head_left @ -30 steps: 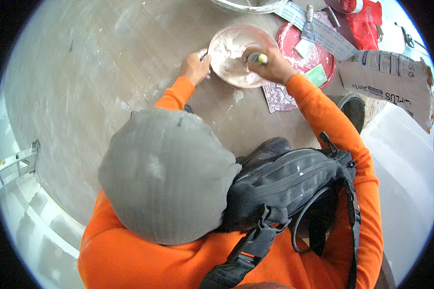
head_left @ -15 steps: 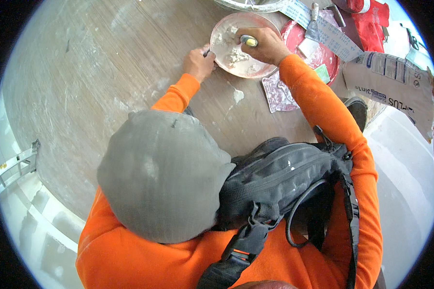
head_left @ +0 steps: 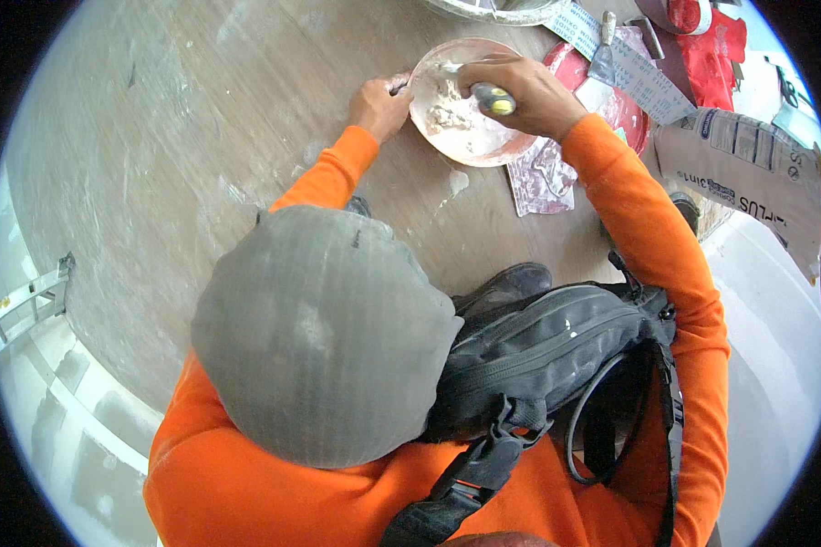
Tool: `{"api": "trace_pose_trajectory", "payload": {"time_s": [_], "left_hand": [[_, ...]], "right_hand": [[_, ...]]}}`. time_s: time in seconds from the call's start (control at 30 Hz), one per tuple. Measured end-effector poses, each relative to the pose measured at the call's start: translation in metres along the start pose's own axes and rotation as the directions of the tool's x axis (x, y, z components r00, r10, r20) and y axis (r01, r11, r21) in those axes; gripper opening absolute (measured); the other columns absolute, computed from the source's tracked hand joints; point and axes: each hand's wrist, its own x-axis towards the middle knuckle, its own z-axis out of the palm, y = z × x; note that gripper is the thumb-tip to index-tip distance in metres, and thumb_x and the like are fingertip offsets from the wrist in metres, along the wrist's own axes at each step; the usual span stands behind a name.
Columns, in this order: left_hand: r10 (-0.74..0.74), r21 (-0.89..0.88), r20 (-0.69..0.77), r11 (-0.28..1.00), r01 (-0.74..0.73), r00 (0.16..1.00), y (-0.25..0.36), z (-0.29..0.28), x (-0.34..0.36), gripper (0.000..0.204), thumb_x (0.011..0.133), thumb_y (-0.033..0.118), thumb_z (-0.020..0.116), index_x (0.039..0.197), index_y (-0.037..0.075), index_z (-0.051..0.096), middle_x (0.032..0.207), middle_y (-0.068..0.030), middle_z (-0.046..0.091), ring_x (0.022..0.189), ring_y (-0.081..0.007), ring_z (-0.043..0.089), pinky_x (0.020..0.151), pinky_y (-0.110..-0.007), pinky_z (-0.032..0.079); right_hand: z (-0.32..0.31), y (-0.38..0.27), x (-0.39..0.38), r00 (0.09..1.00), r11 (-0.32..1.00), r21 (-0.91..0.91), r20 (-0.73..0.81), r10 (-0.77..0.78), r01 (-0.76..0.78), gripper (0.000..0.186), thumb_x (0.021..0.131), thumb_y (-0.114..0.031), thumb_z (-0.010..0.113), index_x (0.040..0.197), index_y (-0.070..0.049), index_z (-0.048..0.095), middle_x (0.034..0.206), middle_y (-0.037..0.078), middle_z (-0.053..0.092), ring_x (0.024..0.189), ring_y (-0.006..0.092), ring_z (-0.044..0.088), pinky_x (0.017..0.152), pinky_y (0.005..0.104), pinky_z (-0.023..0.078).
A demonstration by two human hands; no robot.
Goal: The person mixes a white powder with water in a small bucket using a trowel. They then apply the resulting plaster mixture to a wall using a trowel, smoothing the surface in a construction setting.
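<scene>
A round pinkish bowl point(head_left: 470, 163) holds a lumpy white mix point(head_left: 449, 111), part powdery and part wet. My left hand point(head_left: 380, 108) is closed on the bowl's left rim. Over the bowl's right side, my right hand point(head_left: 536, 95) grips a tool with a grey and yellow handle point(head_left: 493, 98). Its working end is hidden behind my fingers and by the mix, so I cannot tell its exact kind. Just below and right of the bowl lies a pink, plaster-smeared flat piece point(head_left: 543, 182).
Right of the bowl are a red round tray point(head_left: 631, 114), a putty knife point(head_left: 603, 50), printed strips point(head_left: 655, 87) and a red bag point(head_left: 713, 59). A large paper sack point(head_left: 734, 164) lies farther right. A bucket rim point(head_left: 506, 15) shows at the top. White smears mark the floor point(head_left: 201, 137).
My right hand has moved right and slightly nearer with the tool, its handle now tipped more to the right. My left hand stays at the bowl's rim. The whole view has shifted slightly.
</scene>
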Motion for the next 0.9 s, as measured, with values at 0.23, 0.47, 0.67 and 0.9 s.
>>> {"api": "trace_pose_trajectory", "payload": {"time_s": [0.23,0.47,0.67,0.9], "left_hand": [[0.041,0.079,-0.019,0.996,-0.04,0.999,-0.003,0.003,0.014,0.033,0.084,0.029,0.064,0.112,0.012,0.073,0.102,-0.0187,0.072,0.096,-0.035,0.069,0.084,-0.041,0.054],[0.039,0.01,-0.096,0.999,-0.038,0.995,0.007,0.004,0.002,0.038,0.085,0.028,0.064,0.119,0.012,0.07,0.099,-0.0173,0.073,0.089,-0.032,0.071,0.082,-0.037,0.055],[-0.196,-0.228,0.156,0.947,0.228,0.968,0.005,0.004,-0.015,0.038,0.092,0.024,0.06,0.126,0.01,0.067,0.086,-0.0138,0.073,0.068,-0.0182,0.071,0.062,-0.032,0.059],[-0.13,-0.328,0.065,0.934,0.144,0.989,0.021,0.0,-0.018,0.041,0.092,0.019,0.061,0.128,0.001,0.063,0.085,-0.014,0.072,0.067,-0.0168,0.07,0.059,-0.031,0.06]], "right_hand": [[0.054,-0.008,0.001,0.974,0.977,-0.079,0.131,-0.186,0.198,0.022,0.075,-0.006,0.067,0.096,-0.013,0.068,0.105,0.013,0.07,0.102,0.034,0.066,0.085,0.0444,0.053],[0.022,-0.005,-0.038,0.989,0.97,0.199,0.084,0.125,-0.14,0.025,0.08,-0.003,0.067,0.104,-0.007,0.064,0.115,0.011,0.069,0.11,0.0278,0.065,0.094,0.0377,0.051],[0.0,0.035,-0.007,0.924,0.908,0.202,-0.032,0.381,-0.367,0.022,0.086,-0.008,0.065,0.108,-0.008,0.067,0.1,0.011,0.072,0.093,0.0197,0.069,0.084,0.0342,0.054],[0.045,0.01,0.006,0.996,1.0,-0.001,0.086,0.031,-0.031,0.027,0.074,-0.006,0.071,0.1,-0.01,0.065,0.098,0.012,0.069,0.095,0.0359,0.065,0.08,0.0449,0.051]]}}
